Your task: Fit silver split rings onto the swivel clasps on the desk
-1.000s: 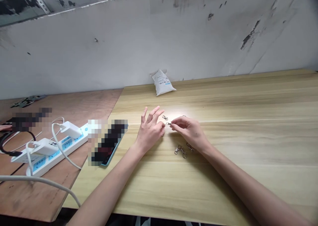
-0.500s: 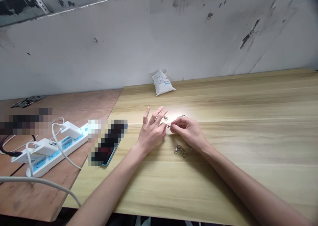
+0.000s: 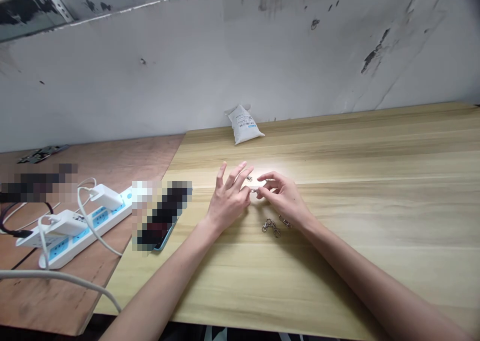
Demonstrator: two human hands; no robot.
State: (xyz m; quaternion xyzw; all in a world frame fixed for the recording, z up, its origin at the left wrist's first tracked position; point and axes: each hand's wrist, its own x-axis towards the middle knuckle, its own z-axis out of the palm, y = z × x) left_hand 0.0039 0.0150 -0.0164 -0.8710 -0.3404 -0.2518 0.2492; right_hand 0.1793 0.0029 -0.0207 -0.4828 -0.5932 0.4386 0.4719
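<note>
Between my two hands is a small silver swivel clasp [image 3: 254, 191], partly covered by fingertips. My left hand [image 3: 229, 198] pinches its left end with thumb and index finger, the other fingers spread and raised. At its right end my right hand [image 3: 283, 196] has the thumb against it, the index finger lifted off and the other fingers curled behind. Another metal clasp [image 3: 249, 178] lies just beyond my left fingertips. Nearer to me, several linked clasps [image 3: 270, 227] rest on the table, with one more clasp [image 3: 285, 221] under my right wrist.
A white plastic packet [image 3: 245, 125] sits by the wall on the light wooden table [image 3: 356, 181]. Left of my left forearm lies a phone [image 3: 165, 218], partly blurred out. A white power strip [image 3: 90, 231] with chargers and cables occupies the reddish board [image 3: 75, 301] at left.
My right index finger has lifted away from the clasp and the right hand has opened slightly. My left hand has stayed in place with its pinch.
</note>
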